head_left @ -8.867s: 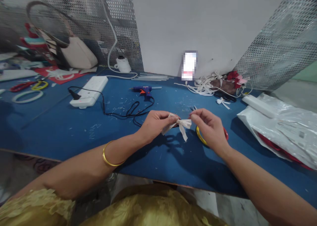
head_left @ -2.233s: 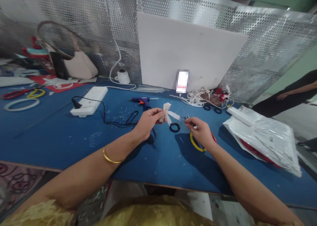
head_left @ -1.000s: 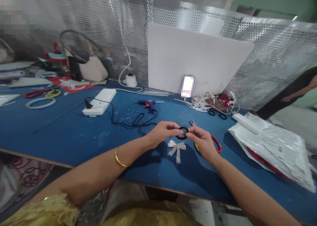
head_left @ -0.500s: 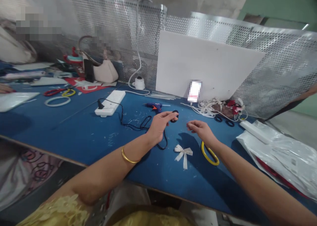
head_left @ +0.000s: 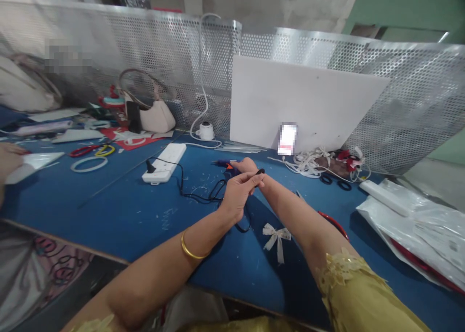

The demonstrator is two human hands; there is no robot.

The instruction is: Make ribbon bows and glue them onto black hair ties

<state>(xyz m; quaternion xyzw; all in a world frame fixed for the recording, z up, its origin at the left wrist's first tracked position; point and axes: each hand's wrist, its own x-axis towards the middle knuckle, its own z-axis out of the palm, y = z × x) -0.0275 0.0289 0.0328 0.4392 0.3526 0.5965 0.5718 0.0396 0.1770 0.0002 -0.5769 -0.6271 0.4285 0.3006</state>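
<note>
My left hand (head_left: 238, 191) is raised over the blue table (head_left: 109, 201), fingers pinched on a small black ring (head_left: 260, 171). My right arm crosses behind it, and my right hand (head_left: 248, 165) lies at the blue glue gun (head_left: 222, 163). Its fingers are hidden by my left hand, so its grip cannot be seen. A white ribbon bow (head_left: 276, 235) lies on the table under my right forearm. A red ring (head_left: 333, 221) shows partly beside that arm.
A white power strip (head_left: 164, 163) with a black cord lies to the left. A white board (head_left: 305, 109) leans on the perforated screen behind. At the back right are a ribbon pile (head_left: 308, 163) and black rings (head_left: 336, 181). A plastic bag (head_left: 417, 220) lies right. Another person's hand (head_left: 9, 160) is far left.
My right hand has reached forward and left across to the glue gun. My left hand keeps the black ring and has drawn slightly back. The camera has tilted up.
</note>
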